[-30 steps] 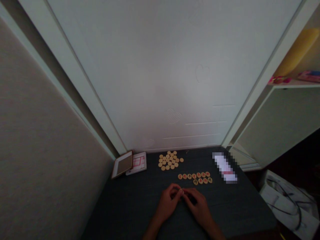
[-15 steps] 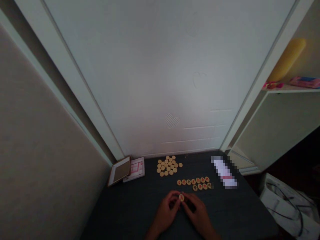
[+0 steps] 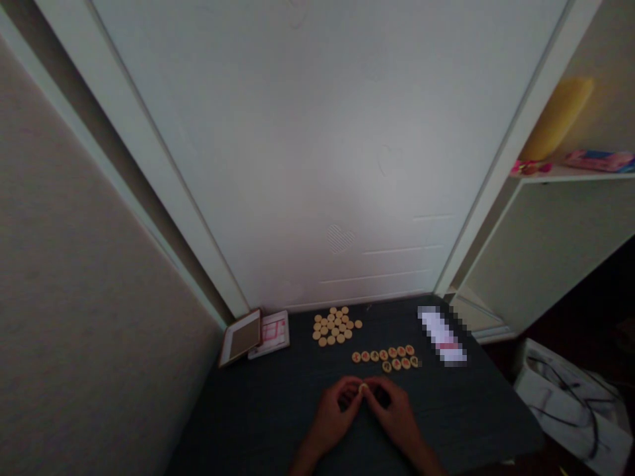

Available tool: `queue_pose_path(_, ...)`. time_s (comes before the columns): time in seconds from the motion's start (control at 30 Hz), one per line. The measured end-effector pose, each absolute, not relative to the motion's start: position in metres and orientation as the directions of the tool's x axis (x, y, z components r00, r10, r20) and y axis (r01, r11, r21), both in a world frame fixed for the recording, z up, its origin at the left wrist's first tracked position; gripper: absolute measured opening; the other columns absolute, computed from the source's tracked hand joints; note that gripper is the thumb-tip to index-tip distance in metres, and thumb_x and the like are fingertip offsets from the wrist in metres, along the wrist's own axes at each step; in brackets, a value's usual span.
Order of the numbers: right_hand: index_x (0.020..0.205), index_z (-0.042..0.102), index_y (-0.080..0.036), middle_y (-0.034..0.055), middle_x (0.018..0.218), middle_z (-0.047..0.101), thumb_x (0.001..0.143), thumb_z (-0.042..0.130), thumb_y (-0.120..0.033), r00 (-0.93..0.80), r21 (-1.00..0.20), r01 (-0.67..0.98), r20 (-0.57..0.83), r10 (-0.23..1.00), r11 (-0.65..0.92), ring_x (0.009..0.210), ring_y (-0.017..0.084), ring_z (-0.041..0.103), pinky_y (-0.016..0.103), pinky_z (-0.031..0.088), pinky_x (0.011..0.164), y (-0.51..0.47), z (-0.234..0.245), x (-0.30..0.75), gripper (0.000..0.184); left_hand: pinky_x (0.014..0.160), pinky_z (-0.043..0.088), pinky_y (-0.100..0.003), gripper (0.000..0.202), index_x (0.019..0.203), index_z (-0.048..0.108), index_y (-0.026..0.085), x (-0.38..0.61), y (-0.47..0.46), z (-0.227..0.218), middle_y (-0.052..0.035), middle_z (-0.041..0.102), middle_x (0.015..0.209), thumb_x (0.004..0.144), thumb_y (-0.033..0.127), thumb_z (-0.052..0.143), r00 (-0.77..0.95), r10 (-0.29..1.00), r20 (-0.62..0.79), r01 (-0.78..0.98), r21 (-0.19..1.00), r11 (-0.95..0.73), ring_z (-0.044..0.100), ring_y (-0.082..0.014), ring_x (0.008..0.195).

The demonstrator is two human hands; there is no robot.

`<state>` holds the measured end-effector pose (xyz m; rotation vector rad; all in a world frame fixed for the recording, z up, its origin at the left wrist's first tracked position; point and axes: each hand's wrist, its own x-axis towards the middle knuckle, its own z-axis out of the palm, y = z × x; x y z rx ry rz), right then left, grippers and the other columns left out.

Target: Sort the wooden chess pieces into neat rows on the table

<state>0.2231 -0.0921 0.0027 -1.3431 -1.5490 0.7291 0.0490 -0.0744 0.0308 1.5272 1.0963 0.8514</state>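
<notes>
Disc (image 3: 364, 388), just one, pale and round, sits between the left hand (image 3: 333, 411) and the right hand (image 3: 397, 410), above the near part of the dark worktop (image 3: 471, 410). The grip of each hand is drawn to a close pinch, fingertips meeting at the disc's rim; the fingers partly cover it, and any marking on it cannot be made out.

Just beyond the hands, eleven marked discs lie in two lines: seven in the back row (image 3: 383, 354) and four in the front row (image 3: 396, 364). Each bears a single character-like sign, eight seemingly red and three dark, all too small to read. Farther back, about twenty plain discs (image 3: 335, 332) form a loose cluster, one of them a little apart at its right side.

At the far left corner are two flat items: a brown-edged frame (image 3: 247, 336) partly over a white tray (image 3: 280, 334) with red line markings. To the right lies one pixelated rectangle (image 3: 441, 336), its reddish band unreadable.

One striped heart (image 3: 340, 238) shows on the white panel behind. On the shelf at right are one yellow object (image 3: 560, 119) and a pink-and-blue pack (image 3: 600, 160), its print illegible.
</notes>
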Motion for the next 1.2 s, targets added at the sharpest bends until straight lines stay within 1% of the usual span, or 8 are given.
queue_pose_path(0.1, 0.095, 0.076, -0.022, 0.0051, 0.085, 0.077, 0.091, 0.062, -0.051, 0.046, -0.887, 0.412, 0.251, 0.967, 0.21, 0.076, 0.021, 0.072, 0.028, 0.057, 0.072, -0.092, -0.001, 0.224, 0.033, 0.081, 0.055, -0.03, 0.03, 0.107, 0.071, 0.024, 0.049, -0.075, 0.03, -0.0053, 0.079, 0.098, 0.092, 0.048, 0.062, 0.351, 0.936, 0.001, 0.224, 0.971, -0.085, 0.073, -0.0221, 0.088)
queue_pose_path(0.23, 0.093, 0.076, -0.022, 0.0054, 0.084, 0.077, 0.092, 0.06, -0.054, 0.047, -0.881, 0.413, 0.274, 0.961, 0.232, 0.076, 0.021, 0.072, 0.028, 0.057, 0.071, -0.091, -0.002, 0.225, 0.035, 0.081, 0.055, -0.031, 0.032, 0.109, 0.072, 0.024, 0.051, -0.076, 0.03, -0.0056, 0.079, 0.1, 0.091, 0.049, 0.062, 0.345, 0.939, -0.007, 0.221, 0.972, -0.074, 0.073, -0.0227, 0.089)
queue_pose_path(0.4, 0.095, 0.075, -0.023, 0.0065, 0.088, 0.078, 0.093, 0.057, -0.051, 0.034, -0.872, 0.408, 0.31, 0.95, 0.27, 0.078, 0.022, 0.073, 0.029, 0.058, 0.073, -0.091, 0.0, 0.225, 0.034, 0.083, 0.054, -0.031, 0.035, 0.11, 0.072, 0.025, 0.05, -0.076, 0.031, -0.0053, 0.08, 0.1, 0.091, 0.052, 0.062, 0.33, 0.944, -0.022, 0.207, 0.977, -0.049, 0.073, -0.0232, 0.091)
queue_pose_path(0.6, 0.099, 0.074, -0.022, 0.0055, 0.087, 0.077, 0.093, 0.06, -0.046, 0.008, -0.873, 0.405, 0.301, 0.953, 0.273, 0.076, 0.02, 0.072, 0.027, 0.057, 0.071, -0.093, 0.008, 0.222, 0.028, 0.088, 0.054, -0.031, 0.038, 0.11, 0.073, 0.024, 0.048, -0.075, 0.035, -0.0061, 0.079, 0.107, 0.09, 0.054, 0.062, 0.321, 0.946, -0.04, 0.195, 0.981, -0.025, 0.072, -0.0242, 0.098)
queue_pose_path(0.7, 0.102, 0.073, -0.022, 0.0054, 0.088, 0.076, 0.091, 0.062, -0.044, 0.0, -0.869, 0.404, 0.312, 0.95, 0.285, 0.076, 0.02, 0.071, 0.027, 0.056, 0.069, -0.095, 0.01, 0.221, 0.026, 0.088, 0.055, -0.032, 0.041, 0.111, 0.072, 0.023, 0.047, -0.075, 0.037, -0.0068, 0.079, 0.105, 0.088, 0.055, 0.064, 0.323, 0.945, -0.044, 0.179, 0.984, -0.015, 0.072, -0.0245, 0.097)
queue_pose_path(0.83, 0.104, 0.072, -0.023, 0.0049, 0.087, 0.076, 0.09, 0.065, -0.043, 0.018, -0.869, 0.408, 0.313, 0.95, 0.279, 0.076, 0.02, 0.071, 0.027, 0.056, 0.07, -0.094, 0.007, 0.22, 0.026, 0.088, 0.055, -0.033, 0.039, 0.112, 0.072, 0.024, 0.047, -0.074, 0.033, -0.007, 0.079, 0.104, 0.088, 0.054, 0.064, 0.308, 0.951, -0.031, 0.182, 0.983, -0.027, 0.072, -0.025, 0.096)
queue_pose_path(1.0, 0.102, 0.071, -0.023, 0.0045, 0.086, 0.075, 0.091, 0.063, -0.043, 0.016, -0.879, 0.397, 0.292, 0.956, 0.262, 0.076, 0.019, 0.07, 0.026, 0.055, 0.07, -0.094, 0.001, 0.219, 0.025, 0.089, 0.054, -0.032, 0.038, 0.111, 0.072, 0.024, 0.046, -0.072, 0.023, -0.0076, 0.079, 0.105, 0.088, 0.053, 0.064, 0.288, 0.957, -0.04, 0.192, 0.981, -0.017, 0.072, -0.0251, 0.098)
queue_pose_path(1.2, 0.092, 0.071, -0.022, 0.0033, 0.081, 0.073, 0.092, 0.062, -0.044, 0.026, -0.883, 0.42, 0.245, 0.969, 0.212, 0.074, 0.019, 0.069, 0.026, 0.052, 0.069, -0.092, -0.003, 0.22, 0.024, 0.087, 0.054, -0.031, 0.036, 0.11, 0.073, 0.023, 0.046, -0.072, 0.028, -0.0068, 0.079, 0.104, 0.089, 0.051, 0.064, 0.353, 0.935, -0.041, 0.204, 0.978, -0.034, 0.072, -0.0244, 0.096)
